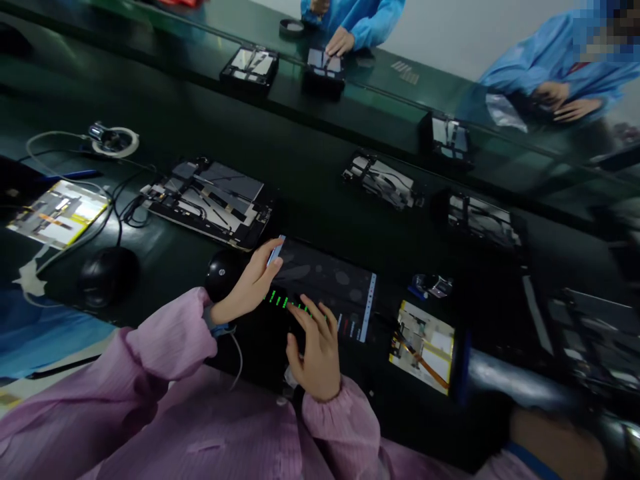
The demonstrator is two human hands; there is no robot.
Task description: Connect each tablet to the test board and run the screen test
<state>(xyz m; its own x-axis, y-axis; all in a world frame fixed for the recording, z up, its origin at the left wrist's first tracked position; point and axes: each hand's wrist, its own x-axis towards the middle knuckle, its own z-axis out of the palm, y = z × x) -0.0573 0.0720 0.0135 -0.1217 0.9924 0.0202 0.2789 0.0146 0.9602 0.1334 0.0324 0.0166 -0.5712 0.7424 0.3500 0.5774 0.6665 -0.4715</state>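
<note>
A tablet [325, 277] with a lit, mostly dark screen lies before me, showing a row of green text and a pale strip along its right edge. My left hand [250, 283] grips its left edge, thumb over the front, fingers partly hidden. Over the lower part of the screen, my right hand [317, 343] is spread with its fingertips at the green text; whether they all touch the glass I cannot tell. A black mouse [220, 270] sits beside my left wrist. To the right of the tablet lies a battery pack [425, 347] with an orange flex strip.
An opened tablet [215, 200] lies beyond my left hand. Farther left are a second mouse [107, 277], another battery pack [60, 212] and looped cables. Several opened devices line the dark bench [300, 147]. Across it, co-workers in blue sleeves [377, 23] handle parts.
</note>
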